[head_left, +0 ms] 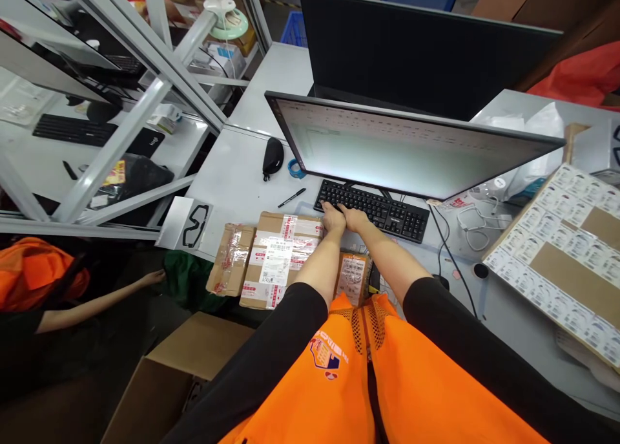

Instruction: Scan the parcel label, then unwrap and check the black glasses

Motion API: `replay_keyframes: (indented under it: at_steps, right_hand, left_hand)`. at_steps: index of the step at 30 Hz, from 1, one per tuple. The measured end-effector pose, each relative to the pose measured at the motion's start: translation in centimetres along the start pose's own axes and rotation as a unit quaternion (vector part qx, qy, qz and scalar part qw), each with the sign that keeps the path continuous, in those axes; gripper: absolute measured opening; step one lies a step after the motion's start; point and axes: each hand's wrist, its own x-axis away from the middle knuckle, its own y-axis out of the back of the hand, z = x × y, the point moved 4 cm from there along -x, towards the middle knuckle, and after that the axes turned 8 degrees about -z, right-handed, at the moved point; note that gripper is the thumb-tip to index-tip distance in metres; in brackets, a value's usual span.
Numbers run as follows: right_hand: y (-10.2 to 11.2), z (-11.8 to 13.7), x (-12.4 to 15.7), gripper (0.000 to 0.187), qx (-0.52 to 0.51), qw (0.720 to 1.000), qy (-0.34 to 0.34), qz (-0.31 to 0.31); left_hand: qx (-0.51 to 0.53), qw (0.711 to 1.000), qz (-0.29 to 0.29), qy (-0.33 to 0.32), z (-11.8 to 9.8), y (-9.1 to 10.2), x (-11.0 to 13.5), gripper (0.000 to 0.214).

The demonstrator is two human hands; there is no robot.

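Note:
Both of my hands rest on a black keyboard (402, 219) below a lit monitor (387, 148). My left hand (334, 218) lies over the keyboard's left end, fingers reaching onto the keys. Right beside it, my right hand (353, 218) also has its fingers extended over the left part of the keys. Neither hand holds anything. Close to my left forearm sits a taped cardboard parcel (303, 243) with a white shipping label (276, 263). A smaller parcel (351, 276) lies between my forearms, partly hidden by my orange vest.
Left of the keyboard are a black pen (291, 198), blue tape (296, 169) and a dark case (274, 156). A label-covered box (562, 256) stands right, near cables (450, 253). An open carton (194, 353) is low left; another person's arm (106, 298) reaches in there.

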Motion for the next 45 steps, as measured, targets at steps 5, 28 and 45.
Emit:
replay_keyframes:
  at_steps: [5, 28, 45]
  right_hand:
    - [0.7, 0.3, -1.3, 0.073, 0.029, 0.999, 0.029, 0.011]
    - [-0.4, -1.4, 0.7, 0.081, 0.033, 0.999, -0.029, -0.004]
    - [-1.4, -7.7, 13.0, 0.069, -0.073, 0.986, -0.086, -0.120]
  left_hand:
    - [-0.010, 1.000, 0.013, -0.002, -0.6, 0.4, -0.5, 0.044]
    - [-0.051, 0.998, 0.030, -0.027, -1.7, 1.7, -0.9, 0.040]
    - [-0.052, 0.997, 0.049, -0.014, -2.8, 2.8, -0.8, 0.056]
